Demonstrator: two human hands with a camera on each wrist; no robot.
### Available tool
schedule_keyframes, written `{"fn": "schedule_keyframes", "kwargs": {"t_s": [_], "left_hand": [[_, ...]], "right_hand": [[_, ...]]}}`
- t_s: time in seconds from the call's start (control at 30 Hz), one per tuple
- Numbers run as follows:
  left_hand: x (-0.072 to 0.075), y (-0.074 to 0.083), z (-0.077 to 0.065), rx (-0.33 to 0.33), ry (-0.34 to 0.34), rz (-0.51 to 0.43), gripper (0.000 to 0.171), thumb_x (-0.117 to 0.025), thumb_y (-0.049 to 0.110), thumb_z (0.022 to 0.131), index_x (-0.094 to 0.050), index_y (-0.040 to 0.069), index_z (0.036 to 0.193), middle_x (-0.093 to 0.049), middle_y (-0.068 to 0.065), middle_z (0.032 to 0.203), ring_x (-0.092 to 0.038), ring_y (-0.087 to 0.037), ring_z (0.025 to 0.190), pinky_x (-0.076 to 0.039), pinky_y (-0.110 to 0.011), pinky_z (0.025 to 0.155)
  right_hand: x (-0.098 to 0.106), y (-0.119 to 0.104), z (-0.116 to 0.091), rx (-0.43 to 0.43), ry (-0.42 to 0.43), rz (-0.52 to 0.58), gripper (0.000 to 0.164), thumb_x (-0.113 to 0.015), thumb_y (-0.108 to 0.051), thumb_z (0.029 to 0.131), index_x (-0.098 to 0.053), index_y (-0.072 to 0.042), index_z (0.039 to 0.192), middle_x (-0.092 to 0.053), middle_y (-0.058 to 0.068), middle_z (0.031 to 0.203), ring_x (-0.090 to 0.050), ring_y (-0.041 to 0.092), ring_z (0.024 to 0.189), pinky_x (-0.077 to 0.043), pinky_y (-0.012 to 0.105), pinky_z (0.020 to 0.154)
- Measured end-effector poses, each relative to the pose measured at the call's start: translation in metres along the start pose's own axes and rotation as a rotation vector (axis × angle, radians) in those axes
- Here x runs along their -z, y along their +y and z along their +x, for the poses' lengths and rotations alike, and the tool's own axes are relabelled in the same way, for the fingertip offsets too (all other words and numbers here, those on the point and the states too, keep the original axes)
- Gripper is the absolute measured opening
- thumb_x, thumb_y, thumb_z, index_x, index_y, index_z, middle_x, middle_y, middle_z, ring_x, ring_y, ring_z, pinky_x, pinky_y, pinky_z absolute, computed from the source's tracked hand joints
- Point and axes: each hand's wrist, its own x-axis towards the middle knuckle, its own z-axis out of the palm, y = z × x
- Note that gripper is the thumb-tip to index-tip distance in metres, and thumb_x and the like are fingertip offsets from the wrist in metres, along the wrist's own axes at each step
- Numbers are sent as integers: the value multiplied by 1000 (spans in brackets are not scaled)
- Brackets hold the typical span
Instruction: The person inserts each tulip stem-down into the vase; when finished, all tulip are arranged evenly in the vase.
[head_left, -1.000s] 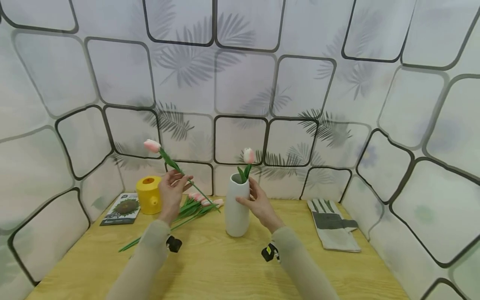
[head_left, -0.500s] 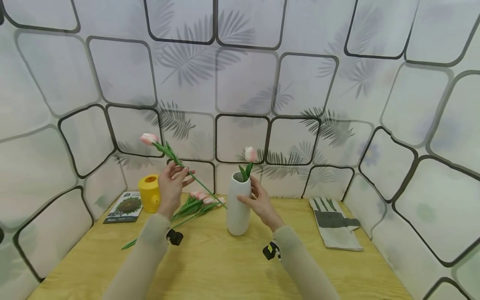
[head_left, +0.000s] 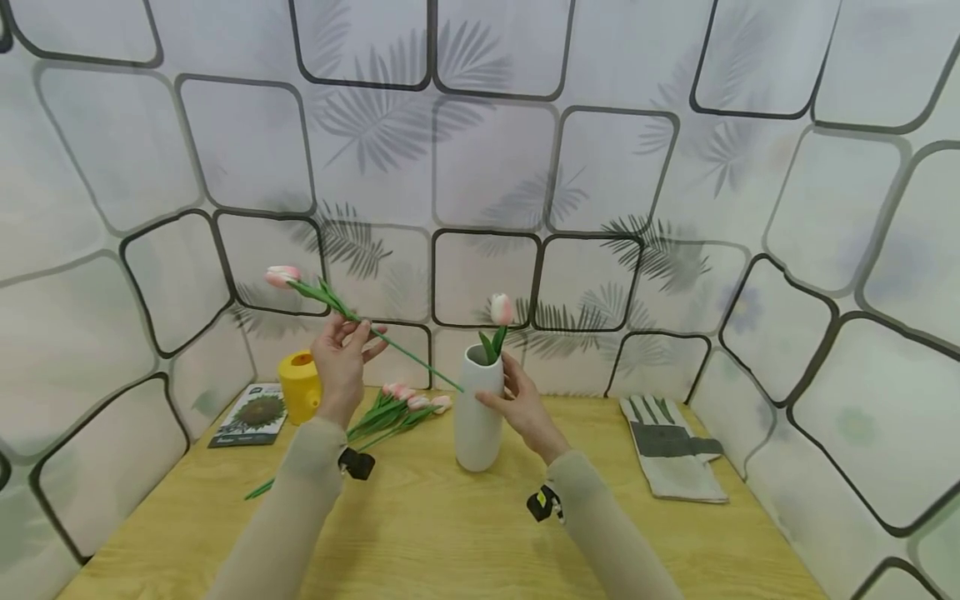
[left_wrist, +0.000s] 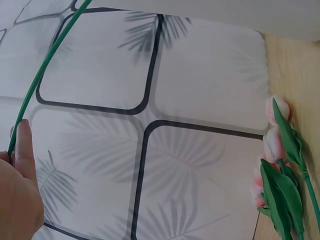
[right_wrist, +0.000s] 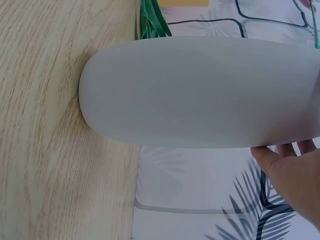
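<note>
My left hand (head_left: pixel 339 367) pinches the green stem of a pink-and-white tulip (head_left: pixel 282 277) above the table. The bloom points up to the left, and the stem slants down to the right, its tip beside the upper part of a white vase (head_left: pixel 477 437). My right hand (head_left: pixel 527 410) grips the upright vase from the right, thumb toward the front and fingers farther back. Another tulip (head_left: pixel 502 310) stands in the vase, its bloom and leaves above the rim. In the left wrist view the held stem (left_wrist: pixel 49 60) runs upward from the fingertips.
Several tulips (head_left: pixel 397 412) lie on the wooden table (head_left: pixel 420 533) left of the vase. Behind my left arm are a yellow watering can (head_left: pixel 302 392) and a packet with a flower picture (head_left: pixel 251 414). Work gloves (head_left: pixel 667 450) lie at the right. Patterned fabric surrounds the table.
The left hand has risen slightly and tilted the tulip flatter, so its bloom moved left and up and its stem tip rose to the vase's upper part. The right hand stays on the vase.
</note>
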Motion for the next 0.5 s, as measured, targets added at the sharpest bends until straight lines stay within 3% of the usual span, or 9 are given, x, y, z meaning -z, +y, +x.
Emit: {"fn": "schedule_keyframes", "kwargs": {"t_s": [0.23,0.5], "left_hand": [[-7,5,1,-42,33,-25,9,-65,4,93,-59,4,100,-61,-11,91,-72,-27,84,-61,-37,70],[-19,10,4,-66,58,-86,17,-65,3,92,-60,1,108,-59,-10,89,-72,-22,79,-61,-37,70]], "right_hand": [[0,0,-1,-2,7,-4,80,-70,-10,91,-23,-12,156,-34,17,156,-32,36,145,-26,54,118],[0,0,-3,-6,5,-7,81,-70,-11,91,-21,-12,157,-31,17,157,-30,36,145,-26,54,118]]}}
